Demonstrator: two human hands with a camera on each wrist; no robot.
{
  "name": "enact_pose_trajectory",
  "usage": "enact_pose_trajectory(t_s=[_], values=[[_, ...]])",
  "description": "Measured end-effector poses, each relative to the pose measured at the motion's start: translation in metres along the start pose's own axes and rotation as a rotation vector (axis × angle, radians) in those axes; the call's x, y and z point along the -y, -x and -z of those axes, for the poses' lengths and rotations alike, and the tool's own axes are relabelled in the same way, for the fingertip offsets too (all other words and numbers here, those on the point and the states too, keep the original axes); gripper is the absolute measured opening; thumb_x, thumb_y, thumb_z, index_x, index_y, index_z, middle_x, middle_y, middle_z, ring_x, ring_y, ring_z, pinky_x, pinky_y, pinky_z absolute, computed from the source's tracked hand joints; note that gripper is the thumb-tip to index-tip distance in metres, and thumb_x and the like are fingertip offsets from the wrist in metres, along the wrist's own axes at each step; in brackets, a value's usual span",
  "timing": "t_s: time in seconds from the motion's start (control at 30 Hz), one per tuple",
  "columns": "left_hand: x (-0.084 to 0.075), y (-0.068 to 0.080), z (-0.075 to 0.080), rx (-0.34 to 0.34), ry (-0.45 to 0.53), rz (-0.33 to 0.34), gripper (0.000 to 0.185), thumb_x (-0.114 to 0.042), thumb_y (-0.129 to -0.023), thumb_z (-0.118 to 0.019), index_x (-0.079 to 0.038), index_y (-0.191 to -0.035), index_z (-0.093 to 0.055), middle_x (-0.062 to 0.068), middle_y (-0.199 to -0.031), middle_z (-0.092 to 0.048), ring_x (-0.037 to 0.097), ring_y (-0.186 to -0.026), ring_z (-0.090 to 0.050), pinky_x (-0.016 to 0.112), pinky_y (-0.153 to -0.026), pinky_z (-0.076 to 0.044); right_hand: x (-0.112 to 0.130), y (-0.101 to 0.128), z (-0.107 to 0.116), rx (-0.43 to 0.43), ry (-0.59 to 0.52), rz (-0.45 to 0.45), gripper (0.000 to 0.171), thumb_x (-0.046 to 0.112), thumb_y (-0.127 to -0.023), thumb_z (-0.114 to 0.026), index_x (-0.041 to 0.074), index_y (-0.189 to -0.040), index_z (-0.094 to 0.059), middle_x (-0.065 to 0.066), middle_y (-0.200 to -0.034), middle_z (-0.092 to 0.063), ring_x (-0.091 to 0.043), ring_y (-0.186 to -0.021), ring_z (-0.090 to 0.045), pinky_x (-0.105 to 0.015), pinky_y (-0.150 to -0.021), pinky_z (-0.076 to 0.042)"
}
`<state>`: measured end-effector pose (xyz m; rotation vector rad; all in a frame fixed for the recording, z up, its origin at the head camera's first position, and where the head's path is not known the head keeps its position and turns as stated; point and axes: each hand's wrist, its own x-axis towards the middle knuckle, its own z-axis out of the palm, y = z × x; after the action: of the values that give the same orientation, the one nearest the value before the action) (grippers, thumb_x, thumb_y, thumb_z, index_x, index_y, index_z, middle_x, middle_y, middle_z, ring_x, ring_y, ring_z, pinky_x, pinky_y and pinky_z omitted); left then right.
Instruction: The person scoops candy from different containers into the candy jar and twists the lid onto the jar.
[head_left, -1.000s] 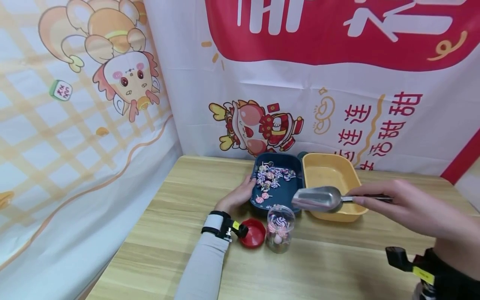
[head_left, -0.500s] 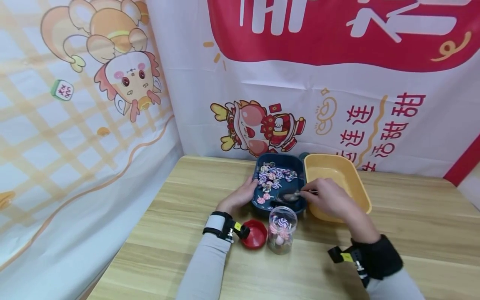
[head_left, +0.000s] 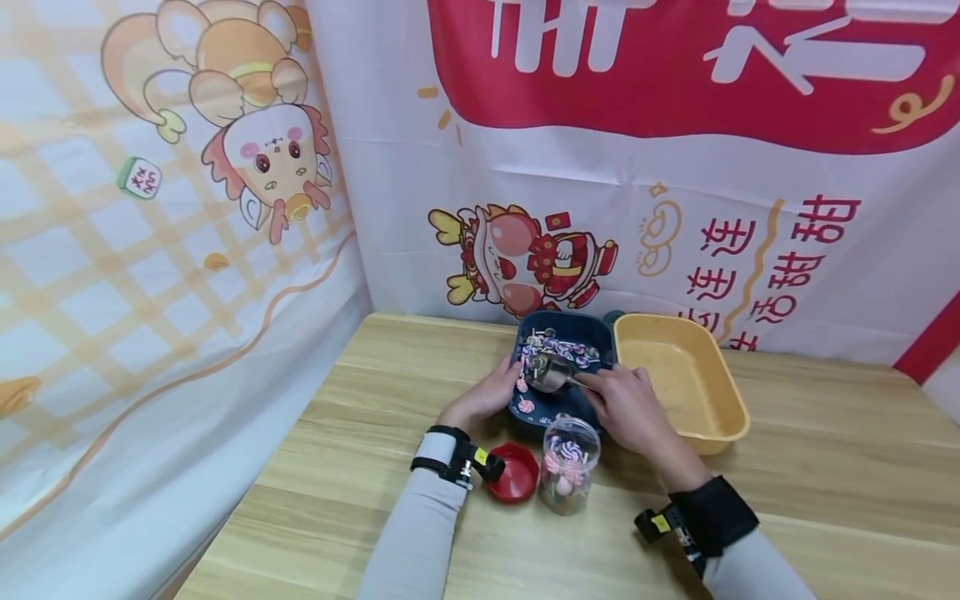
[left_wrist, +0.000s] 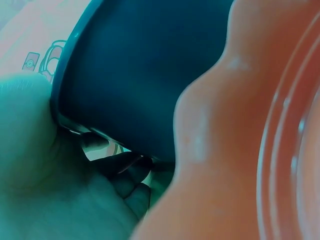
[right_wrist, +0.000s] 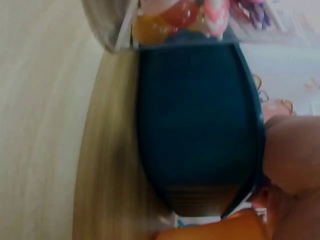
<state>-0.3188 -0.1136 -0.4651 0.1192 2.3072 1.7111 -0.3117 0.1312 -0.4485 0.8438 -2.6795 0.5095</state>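
Observation:
My left hand (head_left: 489, 391) grips the left side of the dark blue bin (head_left: 564, 408); in the left wrist view its fingers (left_wrist: 127, 172) curl under the bin's edge. Swirled lollipops (head_left: 570, 350) lie in that bin. My right hand (head_left: 628, 408) holds a metal scoop (head_left: 550, 373) by its handle. The scoop's bowl is down inside the bin, against the lollipops at the left. A clear plastic jar (head_left: 568, 492), partly filled with lollipops, stands in front of the bin. In the right wrist view the scoop is out of sight.
A red lid (head_left: 516, 473) lies left of the jar, near my left wrist. The yellow bin (head_left: 682, 375) stands against the blue bin's right side. Behind both bins hangs a printed cloth (head_left: 390, 167), and another drops along the table's left edge.
My right hand has come left from over the yellow bin and lowered the scoop into the blue bin, then pushed it left into the lollipops. My left hand keeps its grip.

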Motion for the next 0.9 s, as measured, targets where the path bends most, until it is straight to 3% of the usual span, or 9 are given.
enact_pose_trajectory(t_s=[0.17,0.33,0.57,0.7,0.9], values=[[0.002,-0.001,0.001,0.004,-0.003,-0.007,0.06,-0.043,-0.112,-0.026,-0.016,-0.164,-0.017,0.014,-0.168,-0.023,0.033,-0.154,-0.019,0.056,-0.124,-0.014,-0.005,-0.001,0.0,0.048,-0.099,0.015,0.025,0.017,-0.101,-0.064,0.009,-0.123,-0.074,0.004,-0.084,-0.066,-0.018,-0.079,-0.049,-0.04,-0.076,-0.032],[0.003,-0.002,0.002,-0.002,-0.008,-0.003,0.06,-0.045,-0.112,-0.025,-0.016,-0.164,-0.02,0.013,-0.167,-0.025,0.031,-0.154,-0.019,0.056,-0.124,-0.015,-0.013,0.001,0.012,0.103,-0.25,0.023,0.026,0.016,-0.103,-0.061,0.009,-0.125,-0.073,-0.002,-0.099,-0.072,-0.018,-0.087,-0.053,-0.038,-0.078,-0.032],[0.001,-0.003,0.001,-0.016,-0.01,-0.013,0.057,-0.038,-0.113,-0.021,-0.012,-0.164,-0.02,0.013,-0.167,-0.025,0.029,-0.155,-0.017,0.052,-0.125,-0.014,-0.032,0.006,0.028,0.232,-0.473,-0.003,0.031,0.024,-0.108,-0.053,0.014,-0.132,-0.07,-0.006,-0.125,-0.07,-0.021,-0.108,-0.059,-0.05,-0.1,-0.048],[0.003,-0.003,0.002,-0.016,-0.016,-0.007,0.057,-0.04,-0.113,-0.023,-0.014,-0.164,-0.021,0.012,-0.168,-0.024,0.03,-0.155,-0.017,0.055,-0.125,-0.014,-0.037,0.007,0.033,0.266,-0.53,-0.004,0.033,0.028,-0.109,-0.051,0.016,-0.134,-0.069,-0.004,-0.132,-0.067,-0.023,-0.114,-0.059,-0.054,-0.106,-0.047],[0.003,-0.002,0.003,-0.014,-0.017,-0.004,0.058,-0.042,-0.112,-0.024,-0.016,-0.164,-0.02,0.011,-0.169,-0.022,0.03,-0.156,-0.014,0.057,-0.125,-0.012,-0.04,0.007,0.036,0.253,-0.564,-0.011,0.033,0.029,-0.109,-0.051,0.017,-0.135,-0.068,-0.004,-0.13,-0.067,-0.023,-0.112,-0.058,-0.051,-0.103,-0.047]])
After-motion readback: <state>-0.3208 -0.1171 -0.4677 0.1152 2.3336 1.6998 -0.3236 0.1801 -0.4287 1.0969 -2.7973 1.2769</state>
